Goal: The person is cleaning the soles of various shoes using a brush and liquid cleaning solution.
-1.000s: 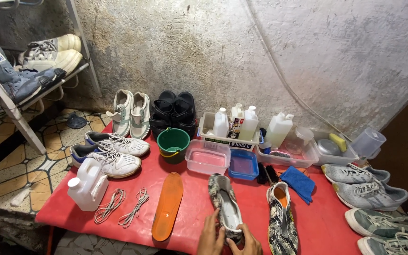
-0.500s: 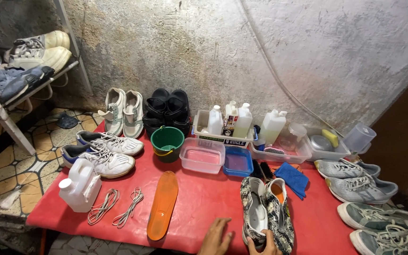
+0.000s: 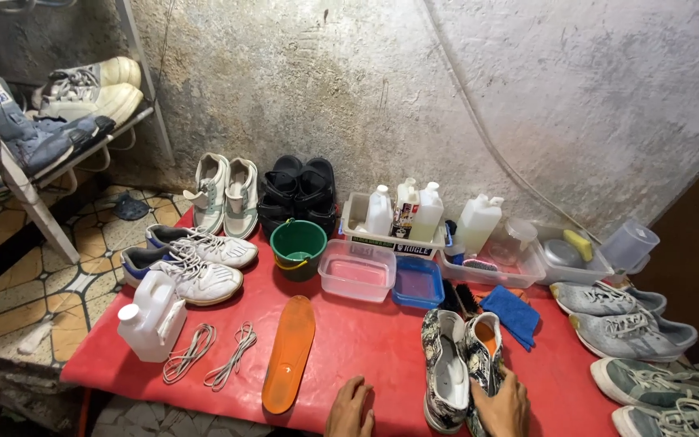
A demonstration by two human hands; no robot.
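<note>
The patterned shoe [image 3: 445, 374] now sits beside its mate [image 3: 483, 356]; right hand [image 3: 502, 402] rests on the mate, left hand [image 3: 350, 409] flat, empty on the red surface [image 3: 366, 340].

A red table [image 3: 366, 340] carries a patterned pair of shoes [image 3: 459, 368], an orange insole [image 3: 289, 352], two white laces [image 3: 208, 364] and a white jug [image 3: 151, 316]. Farther back stand a green bucket [image 3: 298, 248], clear tub [image 3: 357, 269], blue tub [image 3: 418, 283], blue cloth [image 3: 511, 314] and white sneakers [image 3: 188, 259].
</note>
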